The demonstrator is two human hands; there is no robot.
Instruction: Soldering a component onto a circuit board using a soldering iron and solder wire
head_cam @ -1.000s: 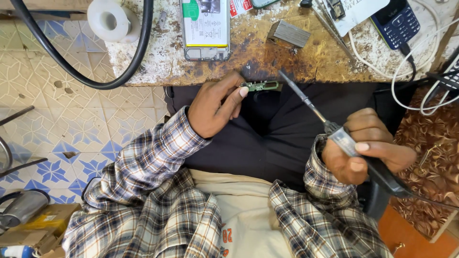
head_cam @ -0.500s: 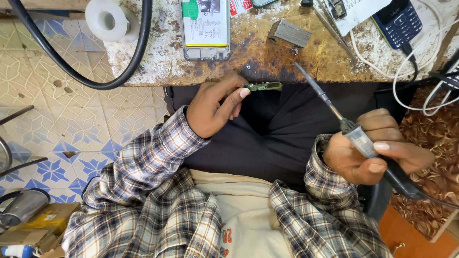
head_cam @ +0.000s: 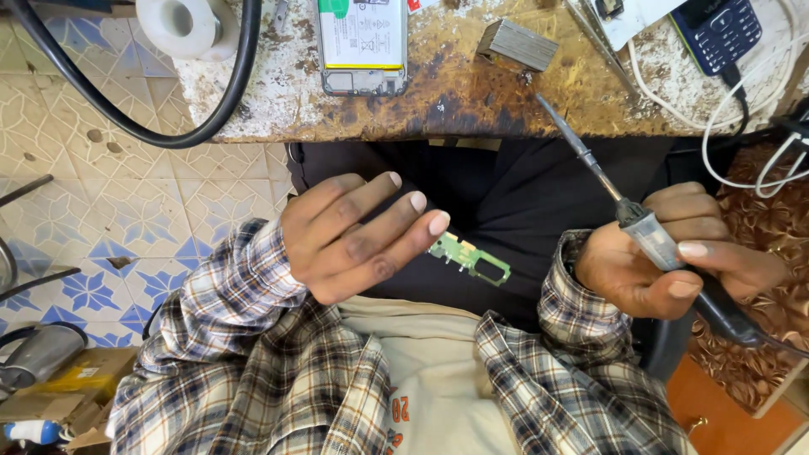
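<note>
My left hand [head_cam: 354, 232] holds a small green circuit board [head_cam: 470, 259] by one end, in front of my chest above my lap. The board sticks out to the right past my fingertips. My right hand [head_cam: 674, 253] grips a soldering iron [head_cam: 624, 211] by its grey and black handle, its thin metal tip pointing up and left toward the workbench edge. The tip is apart from the board. Both forearms wear plaid sleeves.
A worn, stained workbench [head_cam: 472, 93] spans the top, carrying an opened phone with its battery showing [head_cam: 362, 42], a small metal block [head_cam: 516, 42], a white tape roll [head_cam: 181, 25], a keypad phone [head_cam: 716, 29] and white cables [head_cam: 742, 101]. A thick black cable [head_cam: 126, 122] loops over the tiled floor at left.
My left hand has drawn the green board down from the bench edge toward my chest. The soldering iron has tilted more upright and shifted right.
</note>
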